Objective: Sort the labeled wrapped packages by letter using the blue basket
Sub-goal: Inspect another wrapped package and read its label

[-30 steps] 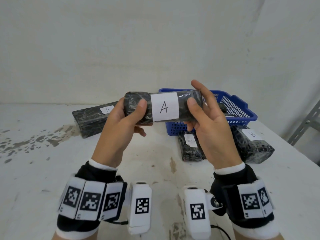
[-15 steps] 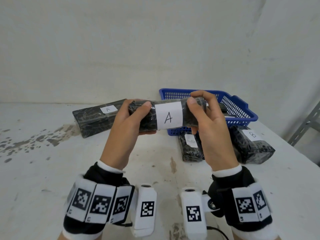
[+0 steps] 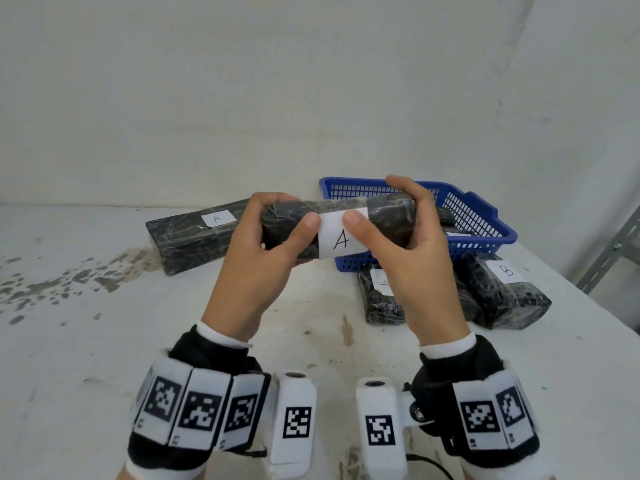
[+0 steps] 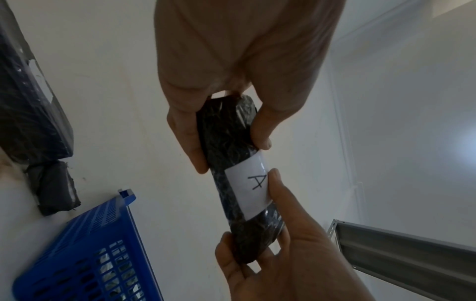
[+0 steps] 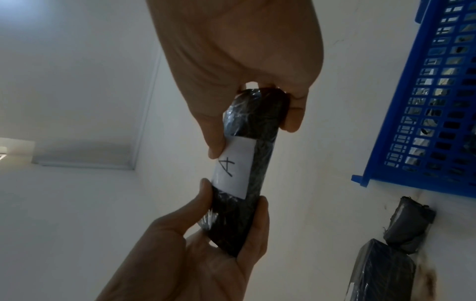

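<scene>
Both hands hold one black wrapped package [image 3: 391, 220] level above the table, its white label reading A. My left hand [image 3: 291, 211] grips the left end, thumb in front. My right hand [image 3: 381, 202] grips the right half, thumb on the label's top edge. The left wrist view shows the same package [image 4: 229, 132] between both hands, as does the right wrist view [image 5: 260, 120]. The blue basket [image 3: 485, 207] stands just behind, with dark packages inside. A long package marked A [image 3: 194, 237] lies on the table at left. A package marked B [image 3: 509, 289] lies at right.
Another black package [image 3: 377, 296], its label partly hidden by my right hand, lies in front of the basket beside B. A grey metal shelf post [image 3: 609, 258] stands at the right table edge. The white table [image 3: 104, 341] is stained, and a wall is close behind.
The held package has come down a little and turned, so the label faces lower. My hands have closed in toward the label, and the right thumb now rests on it.
</scene>
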Motion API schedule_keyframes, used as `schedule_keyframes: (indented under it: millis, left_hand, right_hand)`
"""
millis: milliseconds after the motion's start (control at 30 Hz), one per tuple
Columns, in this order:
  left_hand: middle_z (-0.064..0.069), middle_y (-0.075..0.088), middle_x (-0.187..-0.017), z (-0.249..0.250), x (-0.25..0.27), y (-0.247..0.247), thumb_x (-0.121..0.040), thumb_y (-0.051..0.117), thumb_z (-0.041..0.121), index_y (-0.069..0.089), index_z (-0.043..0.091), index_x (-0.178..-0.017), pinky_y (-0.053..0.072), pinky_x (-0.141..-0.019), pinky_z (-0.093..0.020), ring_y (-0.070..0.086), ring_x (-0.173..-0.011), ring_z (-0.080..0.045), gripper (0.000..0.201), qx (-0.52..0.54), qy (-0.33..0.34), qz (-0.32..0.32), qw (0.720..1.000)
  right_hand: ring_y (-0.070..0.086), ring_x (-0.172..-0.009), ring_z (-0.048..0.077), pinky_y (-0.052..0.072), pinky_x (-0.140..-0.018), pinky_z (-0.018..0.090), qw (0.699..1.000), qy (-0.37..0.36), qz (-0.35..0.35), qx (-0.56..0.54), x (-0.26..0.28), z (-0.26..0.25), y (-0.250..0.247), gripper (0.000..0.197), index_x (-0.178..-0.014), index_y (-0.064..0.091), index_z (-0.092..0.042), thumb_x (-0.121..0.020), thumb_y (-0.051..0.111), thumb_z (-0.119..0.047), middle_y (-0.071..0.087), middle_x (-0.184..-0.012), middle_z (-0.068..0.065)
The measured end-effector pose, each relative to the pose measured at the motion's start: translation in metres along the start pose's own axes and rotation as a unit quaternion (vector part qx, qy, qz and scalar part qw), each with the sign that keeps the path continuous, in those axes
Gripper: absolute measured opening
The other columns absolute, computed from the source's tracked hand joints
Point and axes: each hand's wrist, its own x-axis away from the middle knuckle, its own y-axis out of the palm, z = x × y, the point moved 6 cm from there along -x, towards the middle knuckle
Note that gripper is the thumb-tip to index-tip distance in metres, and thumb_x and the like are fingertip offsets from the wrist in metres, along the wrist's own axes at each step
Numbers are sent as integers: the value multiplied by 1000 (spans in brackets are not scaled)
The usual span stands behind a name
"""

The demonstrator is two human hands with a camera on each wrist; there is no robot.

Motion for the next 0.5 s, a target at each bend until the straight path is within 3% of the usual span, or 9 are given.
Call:
schedule_keyframes:
  millis: [167, 300, 367, 433, 500]
  left_hand:
    - [2, 67, -99, 3, -1, -3, -85, 67, 26, 59, 29, -107, 57, -67, -29, 68, -88, -20, 24, -7, 23, -11, 1000]
    - [-1, 68, -99, 4, 0, 2, -79, 64, 30, 61, 23, -107, 56, -72, -27, 68, -88, -15, 29, 34, 12, -30, 999]
    - [0, 67, -95, 5, 0, 2, -83, 60, 32, 61, 20, -104, 55, -71, -27, 66, -85, -14, 24, 50, 5, -21, 999]
    - [0, 66, -93, 6, -1, 1, -93, 55, 25, 61, 19, -103, 56, -72, -30, 65, -85, -15, 13, 55, 1, -12, 998]
    - [-1, 65, -96, 6, -2, -1, -98, 50, 22, 62, 18, -101, 56, -77, -37, 64, -89, -16, 13, 69, -13, -2, 998]
  right_hand:
    - [68, -109, 11, 56, -97, 39, 998, 11, -23, 58, -2, 5, 0, 65, -130, 51, -35, -72, 74, -55, 69, -119, -5]
    - [70, -102, 18, 58, -92, 40, 998, -3, -30, 50, -3, 5, -1, 53, -121, 55, -27, -77, 76, -47, 70, -113, 2]
    - [68, -87, 14, 57, -83, 31, 999, -7, -30, 32, -4, 2, -1, 45, -119, 58, -27, -80, 72, -45, 71, -103, -6]
    - [55, -70, 11, 52, -66, 25, 999, 1, -29, 14, -5, 1, -2, 32, -118, 62, -27, -89, 63, -41, 65, -85, -18]
    - [50, -68, 12, 49, -61, 24, 1000, 9, -27, 1, -6, 3, -3, 17, -113, 65, -29, -99, 56, -31, 63, -83, -20]
